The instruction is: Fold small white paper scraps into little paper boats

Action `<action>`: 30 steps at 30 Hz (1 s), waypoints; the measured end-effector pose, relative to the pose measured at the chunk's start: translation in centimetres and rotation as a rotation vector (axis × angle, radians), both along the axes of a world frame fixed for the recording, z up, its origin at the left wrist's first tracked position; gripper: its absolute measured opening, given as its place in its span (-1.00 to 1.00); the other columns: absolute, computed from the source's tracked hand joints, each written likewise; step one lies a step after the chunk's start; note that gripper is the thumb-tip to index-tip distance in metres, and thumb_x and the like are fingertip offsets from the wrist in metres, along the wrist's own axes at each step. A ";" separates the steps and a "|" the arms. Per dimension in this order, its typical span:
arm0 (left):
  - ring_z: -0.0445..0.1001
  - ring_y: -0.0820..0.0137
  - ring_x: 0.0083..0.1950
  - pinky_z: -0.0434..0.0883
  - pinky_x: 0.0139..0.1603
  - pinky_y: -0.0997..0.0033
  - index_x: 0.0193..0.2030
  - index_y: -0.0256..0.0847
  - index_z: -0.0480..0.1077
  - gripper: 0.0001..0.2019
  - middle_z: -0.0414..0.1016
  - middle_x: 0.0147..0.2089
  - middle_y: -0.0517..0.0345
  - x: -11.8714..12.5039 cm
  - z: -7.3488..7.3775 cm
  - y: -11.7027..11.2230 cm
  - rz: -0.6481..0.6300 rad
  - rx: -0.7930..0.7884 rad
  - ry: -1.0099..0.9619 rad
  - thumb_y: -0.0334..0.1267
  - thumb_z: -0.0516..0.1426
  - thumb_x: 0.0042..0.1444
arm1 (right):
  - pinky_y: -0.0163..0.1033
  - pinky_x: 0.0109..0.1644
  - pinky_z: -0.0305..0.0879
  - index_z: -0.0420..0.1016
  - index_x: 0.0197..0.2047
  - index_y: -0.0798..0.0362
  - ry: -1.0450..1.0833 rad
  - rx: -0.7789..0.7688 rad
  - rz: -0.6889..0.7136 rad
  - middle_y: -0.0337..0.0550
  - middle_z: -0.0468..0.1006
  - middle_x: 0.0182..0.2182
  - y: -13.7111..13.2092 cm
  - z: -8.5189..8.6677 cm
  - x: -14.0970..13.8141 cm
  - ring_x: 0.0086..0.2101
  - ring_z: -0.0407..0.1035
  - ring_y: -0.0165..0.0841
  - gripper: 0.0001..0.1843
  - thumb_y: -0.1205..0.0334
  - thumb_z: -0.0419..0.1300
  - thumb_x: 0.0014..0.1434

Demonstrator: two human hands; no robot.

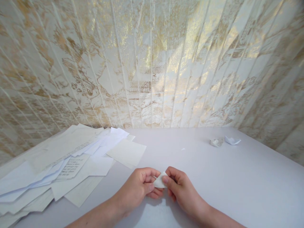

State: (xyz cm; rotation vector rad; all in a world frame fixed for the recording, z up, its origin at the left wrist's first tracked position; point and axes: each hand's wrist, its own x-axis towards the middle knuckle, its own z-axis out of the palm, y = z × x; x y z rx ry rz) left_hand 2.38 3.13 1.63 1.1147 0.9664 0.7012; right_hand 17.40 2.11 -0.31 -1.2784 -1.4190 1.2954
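Observation:
Between my two hands is a small piece of folded white paper (160,180), roughly triangular with its tip pointing up. My left hand (145,183) pinches its left side between thumb and fingers. The right side is gripped by my right hand (177,183), its thumb lying over the front of the paper. Both hands hold the paper just above the white table, near its front. My fingers hide the paper's side edges and back.
A spread pile of loose paper sheets (80,167), some printed, covers the table's left side. Two small folded paper boats (216,142) (232,140) sit at the back right. A tiny paper scrap (183,149) lies mid-table. A patterned wall (152,69) rises behind the white table (237,180).

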 end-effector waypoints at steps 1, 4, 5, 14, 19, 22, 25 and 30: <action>0.50 0.32 -0.30 0.35 -0.20 0.32 -0.25 -0.30 0.35 -0.73 0.46 -0.47 0.19 -0.2 0.1 0.0 -0.010 0.007 -0.031 -0.43 0.13 -0.19 | -0.43 -0.66 -0.13 0.13 -0.60 0.06 0.026 -0.008 -0.016 -0.42 0.16 -0.78 0.1 0.0 0.1 -0.73 -0.01 -0.57 -0.70 0.07 0.06 0.01; 0.46 0.35 -0.20 0.29 -0.13 0.38 -0.17 -0.26 0.34 -0.63 0.47 -0.40 0.19 -0.5 0.1 0.0 -0.028 0.033 -0.072 -0.49 0.14 -0.22 | -0.43 -0.65 -0.14 0.15 -0.58 0.07 0.101 -0.019 -0.074 -0.43 0.16 -0.78 0.3 0.0 0.4 -0.73 -0.01 -0.59 -0.66 0.01 0.10 -0.01; 0.46 0.38 -0.24 0.29 -0.18 0.41 -0.15 -0.25 0.32 -0.60 0.48 -0.39 0.18 -0.6 0.0 0.0 -0.028 0.043 -0.069 -0.50 0.15 -0.24 | -0.43 -0.65 -0.14 0.15 -0.58 0.07 0.120 -0.025 -0.089 -0.44 0.16 -0.78 0.4 0.0 0.4 -0.73 -0.01 -0.60 -0.65 -0.01 0.11 -0.01; 0.35 0.48 -0.46 0.21 -0.42 0.50 -0.35 -0.26 0.31 -0.86 0.40 -0.52 0.22 -0.2 -0.5 0.0 0.103 0.296 0.049 -0.35 0.16 -0.10 | -0.44 -0.67 -0.13 0.18 -0.57 0.10 0.376 -0.205 -0.077 -0.38 0.26 -0.76 0.0 0.3 0.0 -0.76 0.05 -0.61 -0.60 -0.05 0.19 -0.07; 0.32 0.49 -0.49 0.21 -0.45 0.51 -0.41 -0.28 0.32 -0.90 0.40 -0.54 0.22 -0.1 -0.1 -0.1 0.134 0.335 0.100 -0.32 0.15 -0.08 | -0.44 -0.67 -0.09 0.23 -0.54 0.13 0.460 -0.279 -0.053 -0.35 0.29 -0.74 -0.1 0.5 0.0 -0.76 0.09 -0.60 -0.62 -0.02 0.20 -0.07; 0.32 0.48 -0.49 0.22 -0.45 0.52 -0.45 -0.27 0.31 -0.92 0.39 -0.56 0.22 -0.1 -0.1 0.0 0.155 0.341 0.112 -0.32 0.14 -0.08 | -0.44 -0.67 -0.07 0.21 -0.55 0.12 0.451 -0.252 -0.057 -0.35 0.31 -0.74 -0.2 0.4 -0.2 -0.76 0.11 -0.60 -0.60 -0.04 0.21 -0.08; 0.36 0.46 -0.47 0.26 -0.41 0.50 -0.51 -0.26 0.28 -0.91 0.40 -0.57 0.22 -0.1 -0.3 0.1 0.181 0.322 0.082 -0.34 0.13 -0.08 | -0.43 -0.64 -0.02 0.23 -0.52 0.13 0.404 -0.208 -0.025 -0.33 0.33 -0.72 -0.3 0.4 -0.4 -0.73 0.15 -0.58 -0.60 -0.04 0.24 -0.11; 0.38 0.44 -0.47 0.29 -0.39 0.49 -0.53 -0.22 0.26 -0.92 0.37 -0.60 0.26 -0.3 -0.2 0.3 0.151 0.368 0.123 -0.36 0.07 -0.05 | -0.41 -0.61 0.05 0.25 -0.48 0.14 0.307 -0.154 0.010 -0.30 0.36 -0.70 -0.5 0.5 -0.6 -0.71 0.18 -0.55 -0.58 -0.07 0.22 -0.12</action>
